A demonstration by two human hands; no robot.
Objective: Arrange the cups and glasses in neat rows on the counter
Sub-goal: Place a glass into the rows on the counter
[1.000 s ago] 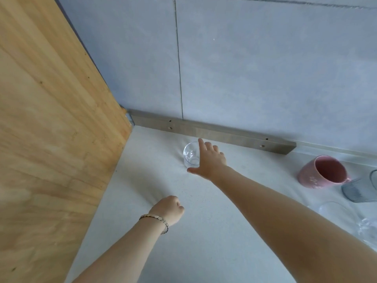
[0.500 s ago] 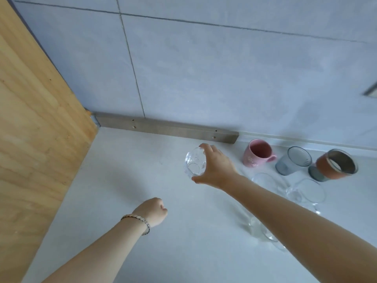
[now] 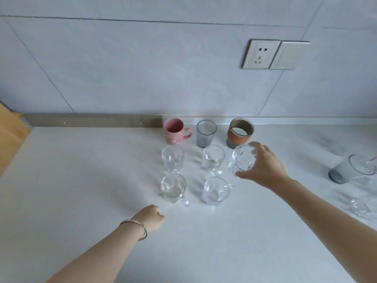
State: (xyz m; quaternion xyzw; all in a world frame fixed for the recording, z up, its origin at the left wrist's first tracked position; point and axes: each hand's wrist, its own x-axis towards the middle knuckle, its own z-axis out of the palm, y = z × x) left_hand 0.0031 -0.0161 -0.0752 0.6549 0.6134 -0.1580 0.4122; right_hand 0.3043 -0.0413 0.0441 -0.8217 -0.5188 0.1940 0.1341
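Note:
My right hand (image 3: 265, 166) grips a clear dimpled glass (image 3: 241, 160) at the right end of the middle row, just in front of the orange-banded cup (image 3: 239, 132). The back row along the wall holds a pink mug (image 3: 175, 131), a grey tumbler (image 3: 205, 133) and that orange-banded cup. Two clear glasses (image 3: 172, 161) (image 3: 213, 160) stand in the middle row. In the front row are a clear handled glass (image 3: 173, 187) and another clear glass (image 3: 215, 190). My left hand (image 3: 151, 218), with a bracelet on the wrist, is a loose fist on the white counter (image 3: 81, 180) and holds nothing.
A grey glass (image 3: 350, 170) stands at the far right of the counter, and a clear glass (image 3: 363, 208) sits at the right edge. A wooden panel (image 3: 10, 131) borders the counter on the left. A metal strip (image 3: 91, 120) and a wall socket (image 3: 261, 54) are behind.
My right hand carried the clear dimpled glass from the far left corner by the wooden panel rightward to the right end of the middle row. The view swung right with it.

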